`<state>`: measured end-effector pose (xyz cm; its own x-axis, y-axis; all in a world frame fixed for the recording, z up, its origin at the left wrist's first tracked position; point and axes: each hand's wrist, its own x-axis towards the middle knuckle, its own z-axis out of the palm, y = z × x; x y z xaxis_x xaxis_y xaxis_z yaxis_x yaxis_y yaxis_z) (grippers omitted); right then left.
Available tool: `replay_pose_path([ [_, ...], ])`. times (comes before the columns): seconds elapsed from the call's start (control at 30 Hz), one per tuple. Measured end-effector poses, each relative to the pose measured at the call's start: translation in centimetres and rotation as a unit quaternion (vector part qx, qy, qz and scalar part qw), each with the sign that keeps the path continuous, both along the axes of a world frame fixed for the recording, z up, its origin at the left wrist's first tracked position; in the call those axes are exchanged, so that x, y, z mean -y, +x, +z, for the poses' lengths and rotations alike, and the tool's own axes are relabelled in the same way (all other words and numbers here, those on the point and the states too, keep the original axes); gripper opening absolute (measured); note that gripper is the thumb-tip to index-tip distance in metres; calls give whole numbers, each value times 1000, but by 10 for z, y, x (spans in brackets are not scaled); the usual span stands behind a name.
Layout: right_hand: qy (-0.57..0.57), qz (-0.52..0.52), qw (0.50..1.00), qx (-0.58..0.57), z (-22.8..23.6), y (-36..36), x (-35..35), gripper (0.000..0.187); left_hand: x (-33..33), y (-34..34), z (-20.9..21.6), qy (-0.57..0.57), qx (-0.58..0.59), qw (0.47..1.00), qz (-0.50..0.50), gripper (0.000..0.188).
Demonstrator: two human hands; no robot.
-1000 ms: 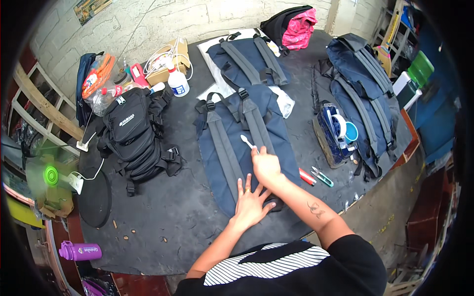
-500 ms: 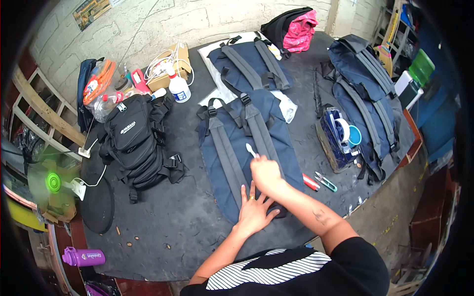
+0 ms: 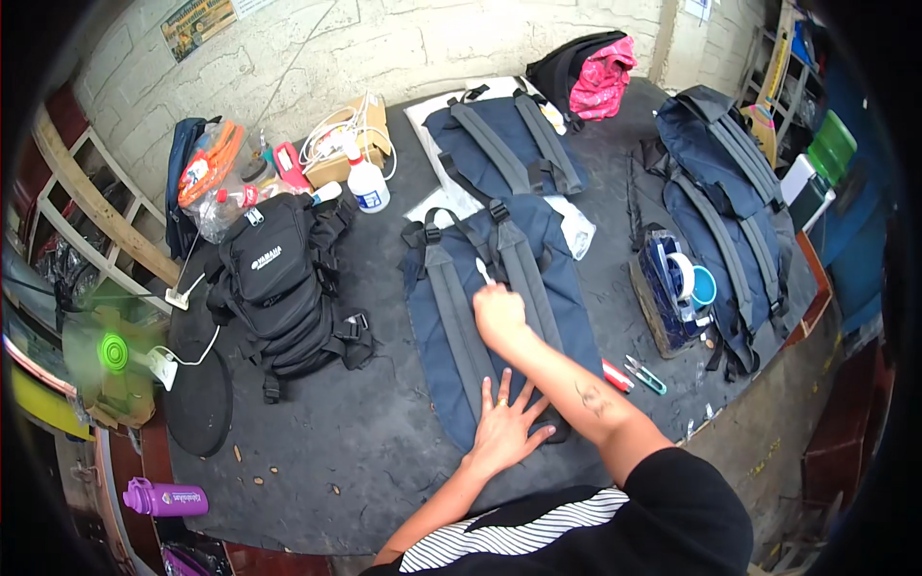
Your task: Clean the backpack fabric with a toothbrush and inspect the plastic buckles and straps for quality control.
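A navy blue backpack lies flat on the dark table, its two grey padded shoulder straps facing up. Closed around a slim white toothbrush, my right hand is over the middle of the pack, between the straps. The brush's head points away from me. My left hand rests flat with spread fingers on the lower part of the pack, nearer to me. Just right of the pack lie thread snips with a teal handle and a small red object.
Another navy backpack lies beyond on white plastic, with more stacked at right beside a tape-filled box. A black bag, spray bottle and cardboard box occupy the left. A purple bottle is near the left edge.
My right hand has moved slightly away from me and left along the pack with the toothbrush. My left hand stays spread on the pack. The whole view has shifted a little.
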<state>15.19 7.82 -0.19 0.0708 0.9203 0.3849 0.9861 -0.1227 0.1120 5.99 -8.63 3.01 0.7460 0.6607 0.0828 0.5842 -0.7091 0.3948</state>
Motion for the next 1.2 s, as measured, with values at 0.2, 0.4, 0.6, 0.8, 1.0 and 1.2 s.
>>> replay_pose_path([
  [0.2, 57, 9, 996, -69, 6, 30, -9, 17, -9, 7, 5, -5, 10, 1000, -4, 55],
  [0.4, -119, 128, 965, -195, 118, 4, 91, 18, -11, -4, 1, -38, -20, 999, 6, 55],
  [0.6, -149, 194, 948, -203, 54, -41, 80, 26, -10, 2, -6, 10, 36, 999, 0, 52],
  [0.8, -196, 260, 938, -118, 62, -53, 94, 28, -6, -1, -21, 40, 43, 998, 28, 53],
  [1.0, -175, 223, 950, -129, 70, -37, 103, 22, -11, 3, -8, -1, 67, 998, -7, 55],
  [1.2, -356, 230, 859, -287, 152, 15, 123, 31, -12, -5, -11, -79, 63, 994, 31, 53],
])
